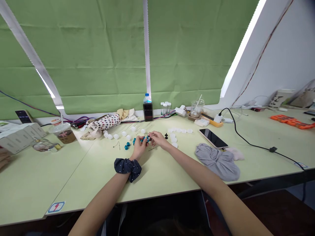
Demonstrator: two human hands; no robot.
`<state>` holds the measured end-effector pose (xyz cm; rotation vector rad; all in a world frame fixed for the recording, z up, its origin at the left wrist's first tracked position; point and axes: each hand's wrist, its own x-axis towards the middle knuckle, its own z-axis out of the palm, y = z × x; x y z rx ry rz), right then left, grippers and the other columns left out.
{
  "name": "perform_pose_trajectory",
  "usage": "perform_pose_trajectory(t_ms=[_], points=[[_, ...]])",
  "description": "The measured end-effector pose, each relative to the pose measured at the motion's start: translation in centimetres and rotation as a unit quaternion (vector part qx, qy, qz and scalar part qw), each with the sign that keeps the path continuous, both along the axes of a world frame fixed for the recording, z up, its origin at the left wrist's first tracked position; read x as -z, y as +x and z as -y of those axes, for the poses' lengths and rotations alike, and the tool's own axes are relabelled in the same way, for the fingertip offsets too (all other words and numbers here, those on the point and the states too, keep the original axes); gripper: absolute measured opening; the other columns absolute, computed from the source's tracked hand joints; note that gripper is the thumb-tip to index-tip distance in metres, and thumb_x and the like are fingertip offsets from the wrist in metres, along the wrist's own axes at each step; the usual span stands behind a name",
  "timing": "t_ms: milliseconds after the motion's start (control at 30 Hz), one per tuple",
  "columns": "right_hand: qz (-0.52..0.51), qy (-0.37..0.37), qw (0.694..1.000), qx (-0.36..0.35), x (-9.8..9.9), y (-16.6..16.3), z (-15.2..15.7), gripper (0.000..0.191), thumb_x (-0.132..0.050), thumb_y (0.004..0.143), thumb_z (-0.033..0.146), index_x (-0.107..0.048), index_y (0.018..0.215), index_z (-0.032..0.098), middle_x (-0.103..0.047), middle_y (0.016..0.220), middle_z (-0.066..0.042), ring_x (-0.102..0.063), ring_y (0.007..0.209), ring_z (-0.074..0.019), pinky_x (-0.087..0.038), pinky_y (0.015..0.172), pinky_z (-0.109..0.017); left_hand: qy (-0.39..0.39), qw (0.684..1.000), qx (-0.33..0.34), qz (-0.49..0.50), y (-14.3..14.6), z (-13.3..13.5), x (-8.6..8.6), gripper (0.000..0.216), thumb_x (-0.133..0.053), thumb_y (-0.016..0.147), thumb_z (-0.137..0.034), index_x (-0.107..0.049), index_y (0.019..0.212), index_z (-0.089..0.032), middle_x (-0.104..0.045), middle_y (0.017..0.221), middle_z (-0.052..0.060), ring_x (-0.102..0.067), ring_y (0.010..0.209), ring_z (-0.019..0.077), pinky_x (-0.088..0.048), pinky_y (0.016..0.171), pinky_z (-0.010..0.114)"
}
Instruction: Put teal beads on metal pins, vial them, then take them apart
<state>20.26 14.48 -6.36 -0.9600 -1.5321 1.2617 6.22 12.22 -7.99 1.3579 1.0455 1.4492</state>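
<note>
Above the pale table, my left hand pinches a small teal-blue piece; its exact kind is too small to tell. My right hand meets it there, fingers closed at the piece's right side, and they partly hide what they grip. Loose round teal balls lie just left of my left hand. Farther left on the table is a thin bent wire. Small black parts stand right of my right hand. White caps lie in rows on both sides. A dark scrunchie circles my left wrist.
Right of my arms lie a phone and a grey cloth; a black cable crosses the table. Behind stand a water bottle, capped vials and a plastic cup. A drink cup and white boxes stand left.
</note>
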Motion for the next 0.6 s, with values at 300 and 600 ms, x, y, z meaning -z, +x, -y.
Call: perform_pose_trajectory(t_ms=[300, 600], points=[[-0.029, -0.030, 0.999, -0.025, -0.07, 0.08, -0.16, 0.030, -0.060, 0.078, 0.043, -0.055, 0.095, 0.019, -0.056, 0.074, 0.000, -0.055, 0.053, -0.0089, -0.048, 0.045, -0.020, 0.000, 1.000, -0.004, -0.004, -0.05, 0.00, -0.05, 0.032, -0.062, 0.077, -0.043, -0.042, 0.085, -0.018, -0.052, 0.063, -0.005, -0.051, 0.049, 0.0073, -0.038, 0.046, 0.020], [-0.032, -0.069, 0.997, -0.020, -0.33, -0.09, -0.02, 0.026, -0.059, 0.080, 0.041, -0.053, 0.090, 0.018, -0.056, 0.068, 0.001, -0.055, 0.050, -0.0087, -0.046, 0.041, -0.019, 0.000, 1.000, 0.002, -0.004, -0.02, -0.02, 0.05, 0.036, -0.063, 0.075, -0.046, -0.041, 0.084, -0.019, -0.051, 0.062, -0.005, -0.051, 0.049, 0.0084, -0.039, 0.048, 0.021]])
